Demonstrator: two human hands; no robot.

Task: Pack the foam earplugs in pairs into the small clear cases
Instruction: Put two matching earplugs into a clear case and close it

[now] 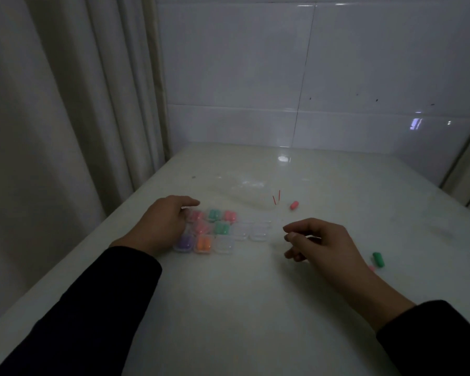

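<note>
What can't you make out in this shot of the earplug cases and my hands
- Head view: the left hand covers the left edge of the cluster of clear cases, so any cases beneath it are hidden.
- A pink earplug beside the green earplug is mostly hidden by the right hand.
- Dim light and blur: whether the right fingertips pinch anything is unclear.
- Lids open or closed: too blurred.

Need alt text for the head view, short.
Dim head view: left hand rests beside a cluster of small clear cases, several holding coloured earplugs; right hand hovers, fingers loosely curled. Loose pink earplug and green earplug lie on the white table.
</note>
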